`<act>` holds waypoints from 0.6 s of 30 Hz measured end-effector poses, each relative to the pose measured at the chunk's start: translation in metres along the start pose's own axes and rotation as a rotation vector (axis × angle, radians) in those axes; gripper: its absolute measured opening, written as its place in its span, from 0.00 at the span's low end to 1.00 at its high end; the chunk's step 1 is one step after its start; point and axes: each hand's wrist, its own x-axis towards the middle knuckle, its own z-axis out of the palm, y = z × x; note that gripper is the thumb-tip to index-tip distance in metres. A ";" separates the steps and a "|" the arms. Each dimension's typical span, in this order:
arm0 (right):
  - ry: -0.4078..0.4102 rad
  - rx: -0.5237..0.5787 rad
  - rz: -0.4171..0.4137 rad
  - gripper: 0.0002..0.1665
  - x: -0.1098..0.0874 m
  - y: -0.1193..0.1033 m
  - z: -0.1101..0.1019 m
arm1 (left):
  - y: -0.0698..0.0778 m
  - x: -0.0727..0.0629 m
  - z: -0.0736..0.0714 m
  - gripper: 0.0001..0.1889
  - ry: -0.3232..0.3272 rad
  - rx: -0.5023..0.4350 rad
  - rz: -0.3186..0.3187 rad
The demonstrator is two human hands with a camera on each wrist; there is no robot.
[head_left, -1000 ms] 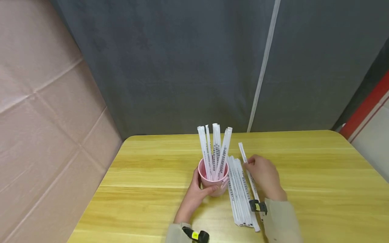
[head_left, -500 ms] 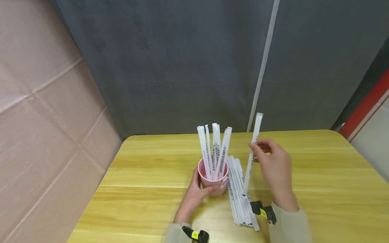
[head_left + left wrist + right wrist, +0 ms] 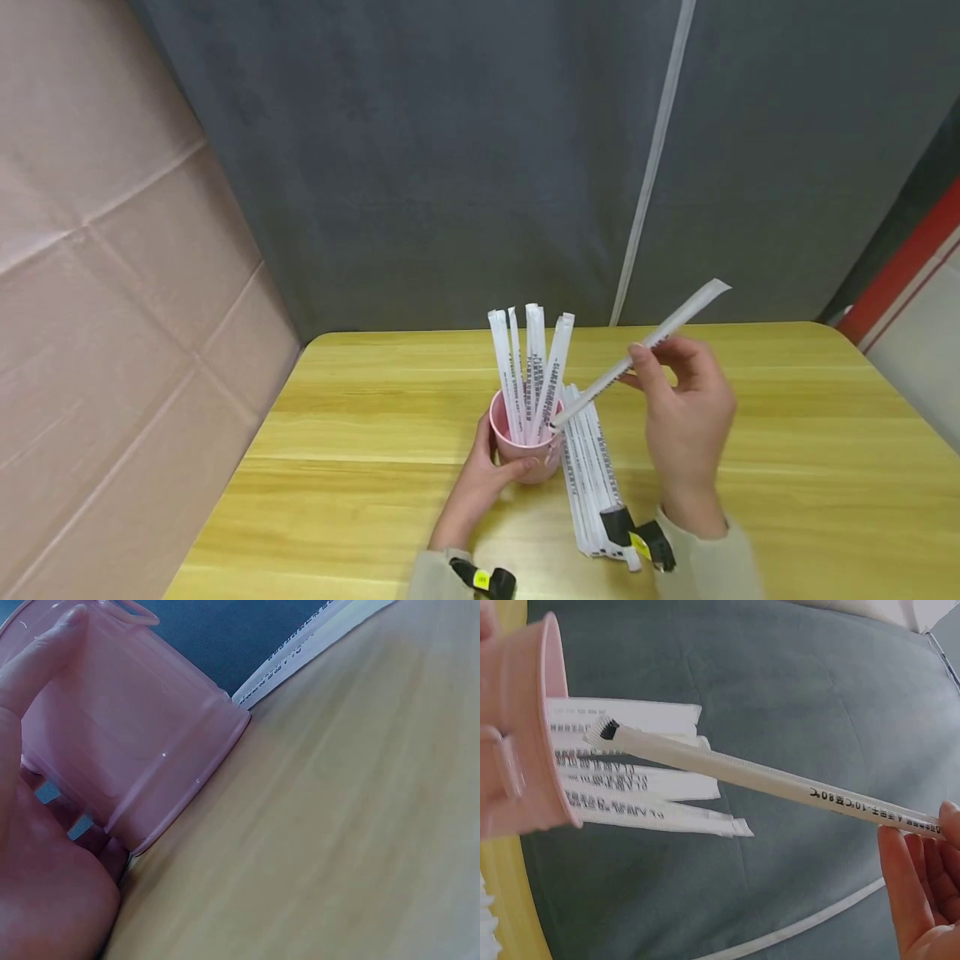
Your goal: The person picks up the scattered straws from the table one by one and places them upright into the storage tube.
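A pink cup [image 3: 517,460] with a handle stands upright on the table, several paper-wrapped straws [image 3: 531,375] leaning in it. My left hand [image 3: 487,483] grips the cup from the left, its thumb across the front, as the left wrist view also shows. Between thumb and fingers my right hand [image 3: 686,408] pinches one wrapped straw [image 3: 780,784] near its middle. That straw slants down to the left, its lower end at the cup's rim in the head view. Whether that end touches the cup cannot be told.
A row of more wrapped straws [image 3: 588,483] lies flat on the wooden table [image 3: 360,483], just right of the cup. Behind the table hangs a dark grey curtain [image 3: 450,167]. A pinkish covered wall [image 3: 127,292] rises on the left.
My right hand has lifted a straw off the table beside the row, raised it, and tilted its lower end left to the cup. The left hand and cup have stayed put.
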 end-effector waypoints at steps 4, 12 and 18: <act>-0.016 0.038 -0.003 0.14 -0.003 0.001 0.006 | -0.001 0.000 0.000 0.50 -0.003 -0.002 0.002; -0.141 -0.156 0.060 0.14 -0.008 0.016 0.015 | 0.000 0.000 0.000 0.50 -0.004 -0.005 0.007; -0.235 -0.264 0.118 0.17 -0.012 0.025 0.021 | -0.001 0.000 0.000 0.50 -0.001 -0.002 -0.001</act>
